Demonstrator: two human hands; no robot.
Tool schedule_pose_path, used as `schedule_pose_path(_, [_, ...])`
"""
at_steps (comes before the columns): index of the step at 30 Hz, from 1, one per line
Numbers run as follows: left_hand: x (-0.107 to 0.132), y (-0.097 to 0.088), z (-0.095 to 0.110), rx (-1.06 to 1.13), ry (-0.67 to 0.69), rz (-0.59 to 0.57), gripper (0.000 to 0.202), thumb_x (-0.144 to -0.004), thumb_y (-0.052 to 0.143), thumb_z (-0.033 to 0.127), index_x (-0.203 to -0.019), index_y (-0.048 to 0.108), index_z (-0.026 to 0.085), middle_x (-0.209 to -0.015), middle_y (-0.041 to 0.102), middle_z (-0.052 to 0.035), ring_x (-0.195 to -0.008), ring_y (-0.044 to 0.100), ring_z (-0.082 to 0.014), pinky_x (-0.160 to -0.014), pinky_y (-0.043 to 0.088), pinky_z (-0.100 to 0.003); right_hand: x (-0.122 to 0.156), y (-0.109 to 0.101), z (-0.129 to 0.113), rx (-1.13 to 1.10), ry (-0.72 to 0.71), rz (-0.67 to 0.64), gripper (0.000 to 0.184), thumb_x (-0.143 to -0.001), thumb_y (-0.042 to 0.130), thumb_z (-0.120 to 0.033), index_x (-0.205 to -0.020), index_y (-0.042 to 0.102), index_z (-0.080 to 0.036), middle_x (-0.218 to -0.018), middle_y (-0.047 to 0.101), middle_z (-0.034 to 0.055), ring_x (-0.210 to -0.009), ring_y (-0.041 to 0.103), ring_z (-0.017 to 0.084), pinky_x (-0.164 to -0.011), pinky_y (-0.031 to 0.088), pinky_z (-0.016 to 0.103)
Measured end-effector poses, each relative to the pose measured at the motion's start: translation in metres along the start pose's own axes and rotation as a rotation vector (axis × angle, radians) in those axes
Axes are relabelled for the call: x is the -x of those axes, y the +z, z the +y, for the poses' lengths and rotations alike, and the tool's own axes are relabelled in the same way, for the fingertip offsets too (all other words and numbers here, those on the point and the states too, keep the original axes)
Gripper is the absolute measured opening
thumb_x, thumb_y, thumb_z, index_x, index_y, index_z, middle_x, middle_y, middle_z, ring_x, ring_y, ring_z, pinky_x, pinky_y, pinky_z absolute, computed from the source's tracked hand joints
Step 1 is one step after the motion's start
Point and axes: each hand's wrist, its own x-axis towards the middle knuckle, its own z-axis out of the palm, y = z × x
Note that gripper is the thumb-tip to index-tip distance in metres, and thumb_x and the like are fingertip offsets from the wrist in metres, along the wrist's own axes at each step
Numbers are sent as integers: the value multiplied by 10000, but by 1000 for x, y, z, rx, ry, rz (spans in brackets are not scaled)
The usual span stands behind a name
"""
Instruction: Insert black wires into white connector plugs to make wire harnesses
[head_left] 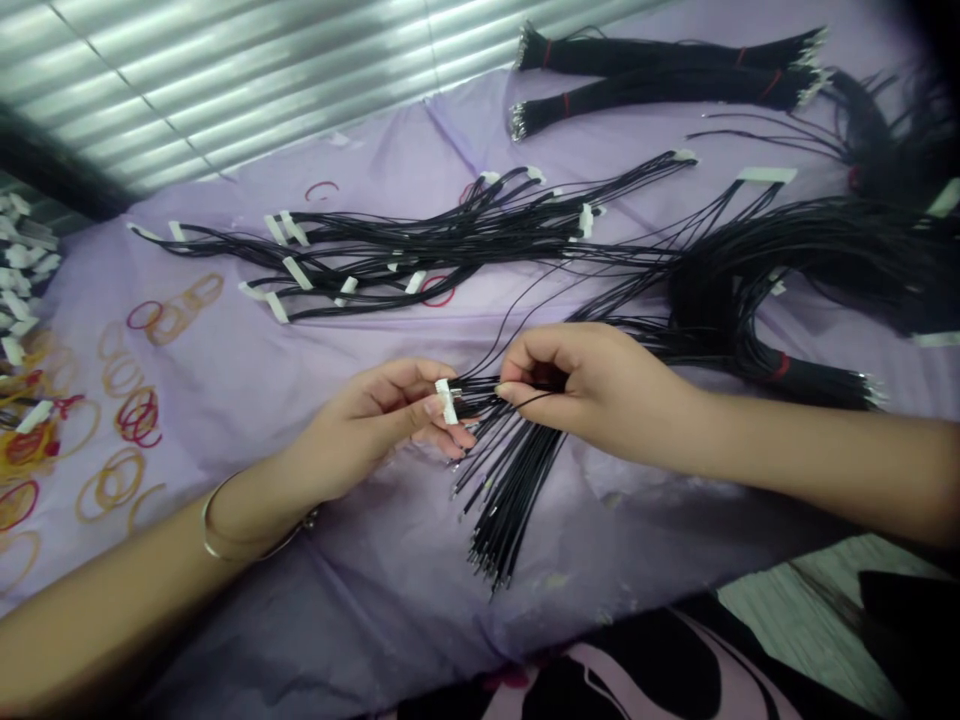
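The left hand [375,425] partly hides a white connector [447,402]; black wires [810,250] run past the picture's right edge, and the wire tips [487,570] are too small to make out.

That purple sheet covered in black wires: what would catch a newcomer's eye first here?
Two bare hands stand out in the centre: the left hand pinches a white connector, the right hand grips black wires hanging below it. Beyond, bundled wires cover the purple sheet, with rubber bands scattered to the left.

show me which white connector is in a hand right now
The white connector pinched in the left hand. Its black wires run to the right hand, while the other connectors lie on the purple sheet.
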Motion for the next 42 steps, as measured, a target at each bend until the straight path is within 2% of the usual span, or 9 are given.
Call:
schedule_pose_path(3, [0,-2,-3,5,11,-1,187,-906,562,189,-1086,537,143,-891,693,-50,-794,680,-131,-703,566,-201,0,-1,-1,-26,45,-17,39,-763,556,-134,-743,587,-124,-627,537,-31,-540,433,48,-523,331,183])
schedule_pose_path(7, [0,-3,-4,-19,-15,24,191,-901,573,220,-1071,558,134,-896,691,-76,-782,679,-142,-693,563,-211,0,-1,-1,-6,27,-46,44,-773,559,-142,-740,582,-126,-626,532,-32,-537,425,50,-520,324,186])
schedule_pose_path(22, [-1,-2,-3,33,23,-6,183,-871,601,166,-1048,555,151,-886,693,-37,-784,685,-145,-690,572,-220,-1,-2,0,4,29,-68,62,-776,561,-159,-723,578,-130,-622,527,-40,-550,433,46,-528,342,182])
schedule_pose_path(28, [2,-2,0,-28,-10,-26,170,-948,486,183,-1111,486,135,-879,704,-32,-783,679,-110,-724,558,-186,-1,-3,-1,15,29,-103,60,-779,562,-144,-721,573,-129,-619,520,-43,-549,414,43,-530,333,189])
schedule_pose_path(36, [-3,-4,-6,-8,62,-51,197,-900,564,168,-1090,533,124,-912,694,-42,-806,686,-129,-705,576,-206,-2,-1,0,12,30,-73,89,-799,571,-182,-731,600,-131,-621,549,-54,-546,446,29,-516,349,160])
schedule_pose_path(42, [-2,1,0,17,8,-23,138,-925,509,120,-1056,489,82,-852,691,-41,-754,683,-103,-687,568,-179,-2,-1,1,18,10,-59,108,-810,576,-203,-736,610,-132,-627,560,-42,-541,457,37,-520,354,164])
